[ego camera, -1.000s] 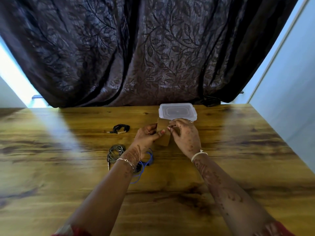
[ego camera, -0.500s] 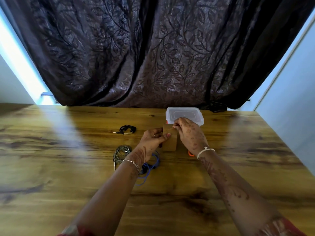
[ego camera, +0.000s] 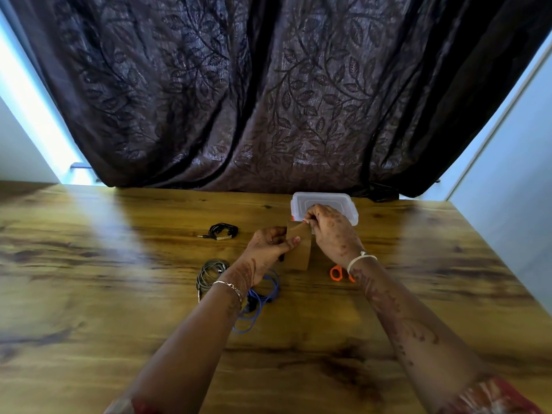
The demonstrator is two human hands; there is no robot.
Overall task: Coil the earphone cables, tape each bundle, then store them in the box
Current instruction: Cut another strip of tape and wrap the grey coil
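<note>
Left hand (ego camera: 268,246): curled, with thumb and fingers clamped on the near edge of the brown tape (ego camera: 298,255); a thin bracelet is worn at the wrist.
Right hand (ego camera: 331,231): the tape's top corner is pinched between fingertips; a pale band is worn at the wrist.
Brown tape: held stretched between both hands above the table (ego camera: 119,294), just in front of the box (ego camera: 325,200); whether its lower edge touches the wood cannot be told.
Box: clear plastic, lidded, set at the table's far edge and partly hidden by the right hand.
Black earphone bundle (ego camera: 223,230): coiled and laid left of the hands.
Grey cable coil (ego camera: 209,271): laid beside the left wrist.
Blue cable (ego camera: 264,294): loosely looped, partly covered by the left forearm.
Orange scissors (ego camera: 336,273): only the handles are seen, under the right wrist.
Curtain (ego camera: 268,85): dark, leaf-patterned, hung behind the table.
</note>
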